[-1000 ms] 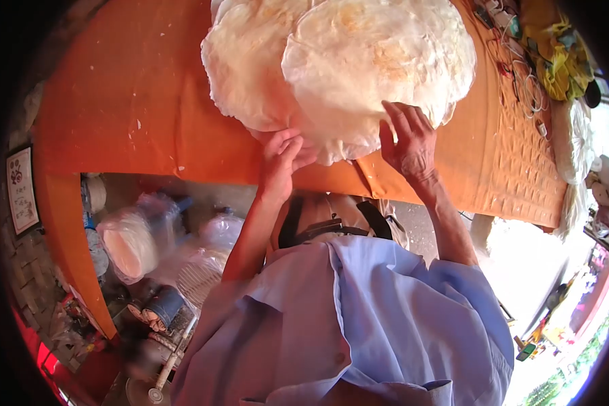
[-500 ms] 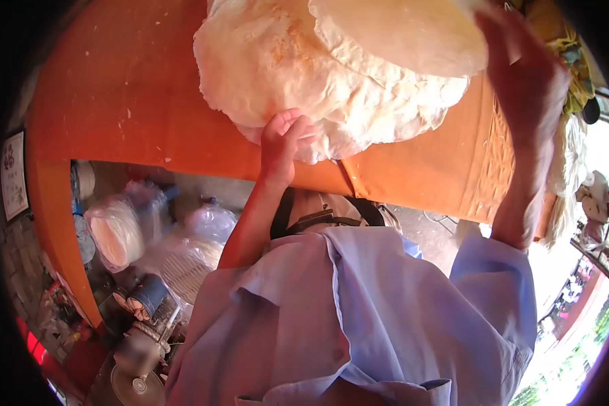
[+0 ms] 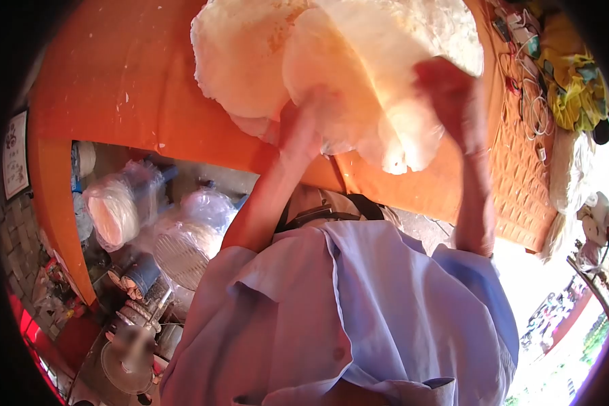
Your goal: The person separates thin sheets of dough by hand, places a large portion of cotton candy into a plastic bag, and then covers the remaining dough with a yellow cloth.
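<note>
Several thin, pale, fluffy sheets [image 3: 243,68] lie in a broad pile on an orange-covered table [image 3: 142,88]. A smoother, translucent sheet [image 3: 331,68] hangs over the pile's middle and right, its lower end past the pile's near edge. My left hand [image 3: 308,118] is at the near edge of this sheet, its fingers blurred against it, so its grip is unclear. My right hand [image 3: 450,88] is closed at the sheet's right side, fingers bent over its edge, smeared by motion.
Under the table at left are plastic-wrapped pale bundles [image 3: 111,213], a spool [image 3: 139,274] and a round lid [image 3: 125,365]. White cables [image 3: 534,108] and yellow cloth [image 3: 575,95] lie at right. A framed paper [image 3: 15,155] hangs at far left.
My right hand has come down and left, bringing the smooth sheet lower over the pile. My left hand has shifted slightly right and up, onto the sheet.
</note>
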{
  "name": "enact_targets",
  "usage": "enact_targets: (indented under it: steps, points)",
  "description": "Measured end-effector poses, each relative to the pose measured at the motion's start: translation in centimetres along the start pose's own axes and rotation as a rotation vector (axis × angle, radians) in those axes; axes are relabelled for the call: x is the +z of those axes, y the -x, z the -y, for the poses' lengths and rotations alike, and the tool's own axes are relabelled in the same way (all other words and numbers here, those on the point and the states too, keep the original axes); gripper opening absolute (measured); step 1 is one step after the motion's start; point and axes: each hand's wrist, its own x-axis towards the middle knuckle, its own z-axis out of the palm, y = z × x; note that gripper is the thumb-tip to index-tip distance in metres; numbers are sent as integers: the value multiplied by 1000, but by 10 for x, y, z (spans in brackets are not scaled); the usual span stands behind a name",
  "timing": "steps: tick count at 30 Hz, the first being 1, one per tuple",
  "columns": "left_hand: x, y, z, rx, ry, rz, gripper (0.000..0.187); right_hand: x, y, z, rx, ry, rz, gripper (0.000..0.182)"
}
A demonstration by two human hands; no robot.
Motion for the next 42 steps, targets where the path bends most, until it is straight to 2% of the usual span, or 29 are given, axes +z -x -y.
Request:
enact_targets:
  steps: [2,3,4,6,8,10,11,12,14,15,17,18,19,22,24,25,28,30,32,34,37,42]
  points:
    - [-33,-13,1,-13,-51,22,24,-55,-23,-21,-170,180,-69,13]
    - [-44,-19,1,-20,-72,40,23,-86,-33,-19,-126,376,-128,14]
    - [-42,-19,-1,6,-83,-4,23,-136,-44,-40,-95,364,-135,20]
    - [-37,-14,-7,60,-109,-98,22,-197,-62,-18,-159,570,-255,21]
    - [-43,-15,-14,30,-149,-104,23,-207,-72,40,-216,713,-370,16]
    - [-48,-14,-16,21,-161,-111,23,-186,-66,100,-271,855,-481,20]
    - [-50,-13,-17,25,-154,-114,24,-161,-59,124,-157,764,-402,20]
    - [-49,-11,-18,29,-148,-115,25,-165,-63,104,-183,388,-267,16]
    - [-43,3,-28,82,-162,-90,27,-133,-47,79,-465,718,-221,22]
    - [-40,11,-35,112,-171,-86,29,-93,-28,92,-161,833,-246,19]
    - [-46,20,-49,94,-86,-63,32,-36,-19,93,-437,846,-11,14]
    - [-48,24,-57,88,-40,-50,34,-4,-16,70,-582,510,12,12]
    - [-47,29,-65,35,-82,-89,38,22,-10,56,-519,533,186,10]
    - [-68,36,-79,-25,-68,-32,39,63,0,31,-457,440,310,5]
    - [-73,38,-81,-18,-90,-59,41,57,-8,46,-490,582,264,6]
    - [-75,40,-80,-19,-101,-72,42,52,-8,67,-523,560,209,7]
    - [-85,40,-74,-16,-23,-21,43,76,19,95,-563,565,268,9]
    - [-92,41,-76,-68,35,22,46,118,50,63,-546,526,431,9]
    - [-97,44,-76,-89,83,56,49,135,67,47,-436,491,530,10]
    - [-89,46,-74,-80,121,91,53,134,74,51,-389,471,500,10]
    - [-82,54,-73,-94,75,-11,56,150,87,55,-373,416,434,8]
    - [-93,61,-62,-110,-26,83,53,173,91,56,-306,370,368,7]
